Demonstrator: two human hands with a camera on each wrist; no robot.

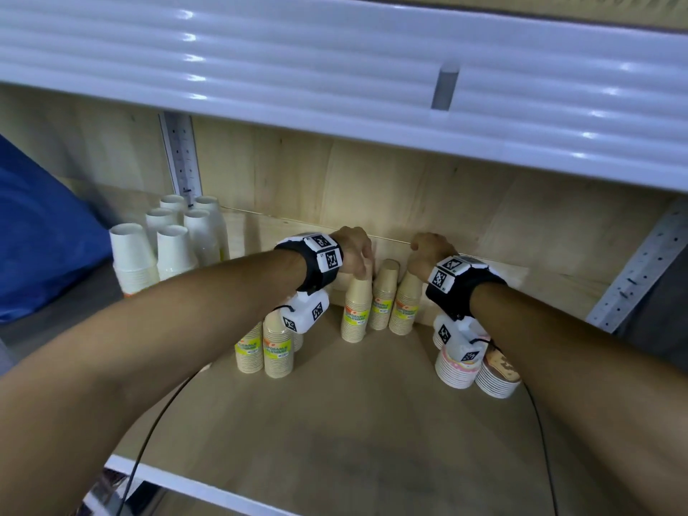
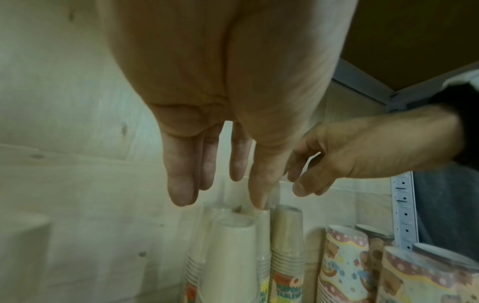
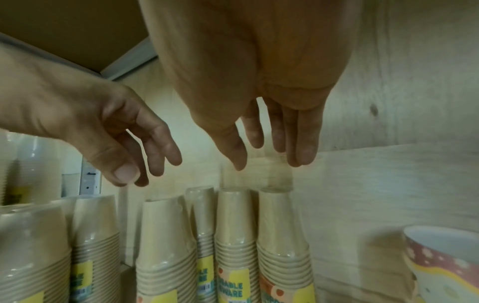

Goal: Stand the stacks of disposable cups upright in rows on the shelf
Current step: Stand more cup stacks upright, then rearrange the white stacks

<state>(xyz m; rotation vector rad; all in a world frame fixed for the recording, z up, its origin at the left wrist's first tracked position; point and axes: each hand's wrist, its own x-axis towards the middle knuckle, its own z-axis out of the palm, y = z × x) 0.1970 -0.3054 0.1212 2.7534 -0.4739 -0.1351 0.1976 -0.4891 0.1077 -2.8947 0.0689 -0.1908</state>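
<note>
Both hands are held loose above the brown cup stacks [image 1: 379, 303], which stand upright on the wooden shelf [image 1: 353, 422]. The left hand [image 1: 353, 251] and right hand [image 1: 428, 251] are spread, empty. Nearer stacks are partly hidden by the wrist cameras.

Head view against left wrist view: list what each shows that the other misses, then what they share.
Only the head view shows the plain white paper cup stacks at the far left, the blue bag and the white shelf edge. Only the left wrist view shows the left hand with straight fingers hanging just over a stack top. Both show the kraft-brown wrapped cup stacks, the bear-patterned cup stacks and the right hand.
</note>
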